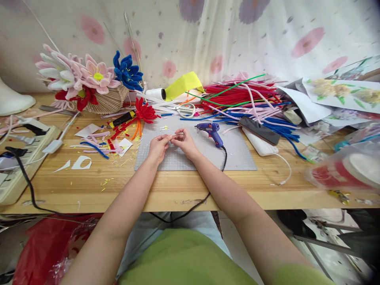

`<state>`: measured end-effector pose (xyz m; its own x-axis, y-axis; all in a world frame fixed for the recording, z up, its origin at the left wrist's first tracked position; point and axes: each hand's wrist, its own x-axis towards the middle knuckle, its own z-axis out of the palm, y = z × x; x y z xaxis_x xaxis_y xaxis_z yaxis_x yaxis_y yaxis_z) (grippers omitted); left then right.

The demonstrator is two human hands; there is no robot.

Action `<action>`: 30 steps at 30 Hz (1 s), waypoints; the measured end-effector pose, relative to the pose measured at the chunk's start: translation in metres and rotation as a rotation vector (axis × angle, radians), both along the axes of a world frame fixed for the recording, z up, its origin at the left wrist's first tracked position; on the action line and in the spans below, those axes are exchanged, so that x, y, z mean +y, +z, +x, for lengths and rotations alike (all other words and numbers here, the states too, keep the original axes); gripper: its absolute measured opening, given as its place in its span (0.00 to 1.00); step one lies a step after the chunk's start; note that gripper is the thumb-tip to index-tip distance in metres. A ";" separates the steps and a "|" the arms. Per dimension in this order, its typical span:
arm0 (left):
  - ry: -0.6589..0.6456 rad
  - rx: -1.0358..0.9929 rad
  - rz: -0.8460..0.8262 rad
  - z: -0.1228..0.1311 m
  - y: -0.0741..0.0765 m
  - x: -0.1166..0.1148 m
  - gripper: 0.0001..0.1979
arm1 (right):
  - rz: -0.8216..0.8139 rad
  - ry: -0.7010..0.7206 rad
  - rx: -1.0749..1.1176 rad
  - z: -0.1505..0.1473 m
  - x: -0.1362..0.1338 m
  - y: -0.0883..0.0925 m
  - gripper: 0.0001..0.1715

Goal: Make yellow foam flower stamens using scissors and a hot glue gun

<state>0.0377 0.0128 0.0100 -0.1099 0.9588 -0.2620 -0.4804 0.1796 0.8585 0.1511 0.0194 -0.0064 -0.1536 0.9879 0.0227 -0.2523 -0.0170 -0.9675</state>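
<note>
My left hand and my right hand meet over the grey cutting mat, thumbs and fingertips pinched together. Whatever sits between the fingertips is too small to name. Just behind the hands, a few small yellow-and-white pieces lie on the mat. A purple glue gun rests to the right of my right hand, its black cord running off the front edge. Beyond my left hand stands a red pipe-cleaner flower with orange stems.
White-handled scissors lie behind the mat, before piles of red pipe cleaners and blue ones. A phone rests at right. Finished flowers fill a pleated pot. A power strip occupies the left, a bagged cup the right.
</note>
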 end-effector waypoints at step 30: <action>0.003 0.311 0.145 -0.005 -0.005 -0.004 0.08 | -0.078 0.007 0.024 0.002 0.000 0.001 0.31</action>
